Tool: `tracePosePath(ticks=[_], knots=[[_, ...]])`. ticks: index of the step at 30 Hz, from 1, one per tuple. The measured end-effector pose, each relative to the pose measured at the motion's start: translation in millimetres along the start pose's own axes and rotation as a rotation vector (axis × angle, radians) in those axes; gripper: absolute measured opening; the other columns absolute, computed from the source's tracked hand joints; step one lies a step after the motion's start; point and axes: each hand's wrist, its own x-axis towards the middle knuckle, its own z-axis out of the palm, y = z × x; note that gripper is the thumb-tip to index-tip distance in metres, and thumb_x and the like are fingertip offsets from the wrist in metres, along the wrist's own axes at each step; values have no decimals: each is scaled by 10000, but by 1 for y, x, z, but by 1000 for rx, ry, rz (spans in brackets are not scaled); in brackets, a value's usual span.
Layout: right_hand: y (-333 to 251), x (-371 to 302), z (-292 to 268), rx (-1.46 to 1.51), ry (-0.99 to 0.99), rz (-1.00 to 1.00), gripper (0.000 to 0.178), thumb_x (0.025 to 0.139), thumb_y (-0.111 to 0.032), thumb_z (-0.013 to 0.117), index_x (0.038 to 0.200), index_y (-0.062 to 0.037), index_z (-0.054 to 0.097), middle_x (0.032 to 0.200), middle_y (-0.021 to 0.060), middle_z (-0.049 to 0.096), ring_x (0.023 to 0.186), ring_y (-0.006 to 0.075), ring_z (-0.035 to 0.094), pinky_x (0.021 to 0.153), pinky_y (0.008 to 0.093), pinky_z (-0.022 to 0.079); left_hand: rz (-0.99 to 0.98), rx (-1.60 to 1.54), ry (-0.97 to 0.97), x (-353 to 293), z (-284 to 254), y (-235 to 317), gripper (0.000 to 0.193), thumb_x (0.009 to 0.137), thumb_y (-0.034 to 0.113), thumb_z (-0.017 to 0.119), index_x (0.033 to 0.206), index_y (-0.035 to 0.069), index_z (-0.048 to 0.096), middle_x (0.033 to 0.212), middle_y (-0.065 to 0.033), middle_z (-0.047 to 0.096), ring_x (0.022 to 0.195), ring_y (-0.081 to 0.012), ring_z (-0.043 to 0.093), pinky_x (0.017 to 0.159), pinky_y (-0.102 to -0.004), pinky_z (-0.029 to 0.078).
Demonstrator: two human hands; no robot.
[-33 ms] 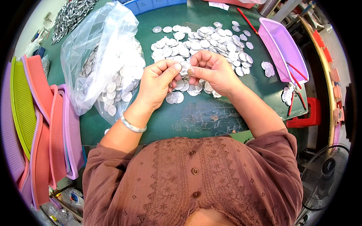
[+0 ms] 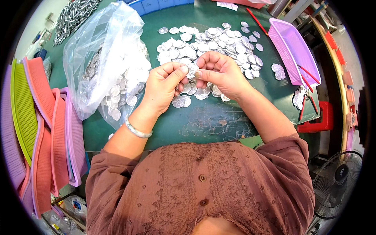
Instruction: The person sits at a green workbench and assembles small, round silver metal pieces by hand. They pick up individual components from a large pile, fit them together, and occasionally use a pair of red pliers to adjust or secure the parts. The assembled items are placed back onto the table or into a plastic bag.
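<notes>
Between both hands, over the table, is a round silver medallion with a raised design on its face. My left hand pinches its left edge between thumb and fingers; a pale bangle is on that wrist. My right hand is closed at its right edge, thumb and fingertip pressed on it. Just beyond the hands spreads a heap of similar silver medallions, a few with small loops. More lie beneath and in front of the fingers. A clear plastic bag full of medallions stands left of my left hand.
A purple basket sits at the right of the green table, near red-handled tools and small medallion groups. Stacked coloured baskets stand left. Metal parts and a blue bin are at the back. A fan is lower right.
</notes>
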Motion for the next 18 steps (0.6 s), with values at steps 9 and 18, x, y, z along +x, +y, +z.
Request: tracePosePath(ticks=[9,18], knots=[[2,-3,5,-259,-1,-211,223,792,-9,539,1002,-12,466,720,28,547,625,85,533,560,216,429,-52,-74,-10,2,-4,-2,121,826,154,530,811,49,587,625,-1,547,470,-34,450,399,-145,327],[-2,-3,-2,-721,-22,-362,220,749,-56,607,950,-47,517,690,55,585,623,118,549,580,242,439,-80,-83,5,1,-3,-1,120,821,145,521,796,48,585,606,0,537,459,-46,435,395,-159,314]])
